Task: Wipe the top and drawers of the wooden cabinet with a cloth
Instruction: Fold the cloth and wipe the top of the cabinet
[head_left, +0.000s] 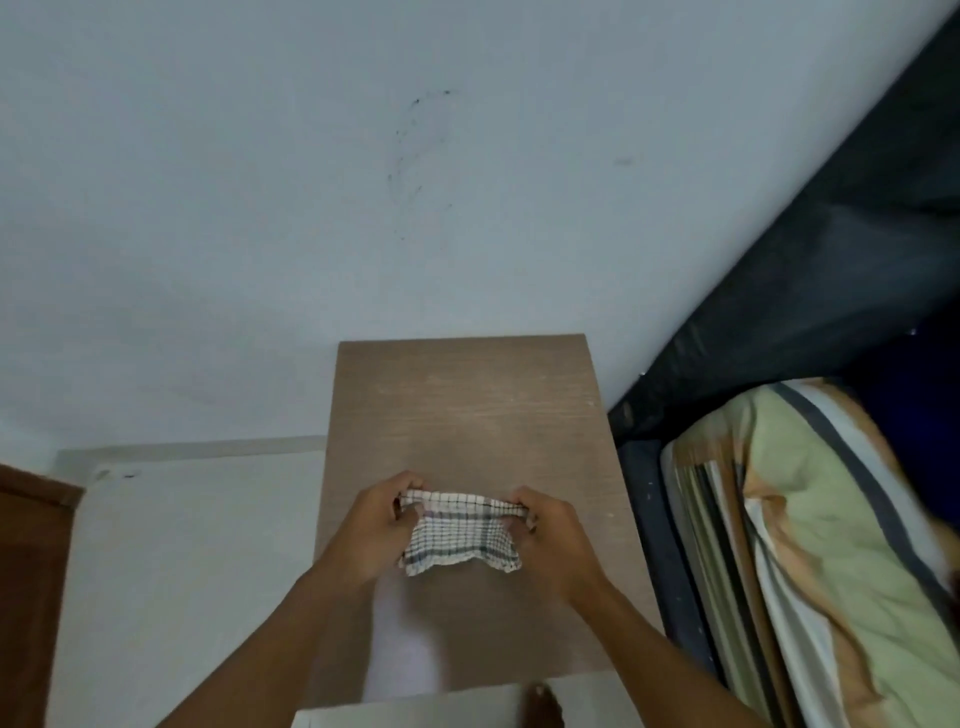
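The wooden cabinet's brown top (467, 405) stretches from the pale wall toward me in the middle of the view. Above its near half I hold a small white cloth with dark check lines (460, 532) stretched between both hands. My left hand (376, 525) pinches the cloth's left upper edge, and my right hand (553, 535) pinches its right upper edge. The cloth hangs down between them, folded along the top. The drawers are hidden below the top from this angle.
A pale blue-grey wall (363, 182) with dark scuff marks stands behind the cabinet. A bed with a green and striped cover (831, 545) and a dark frame lies close on the right. White floor (197, 545) and a brown wooden edge (31, 571) are on the left.
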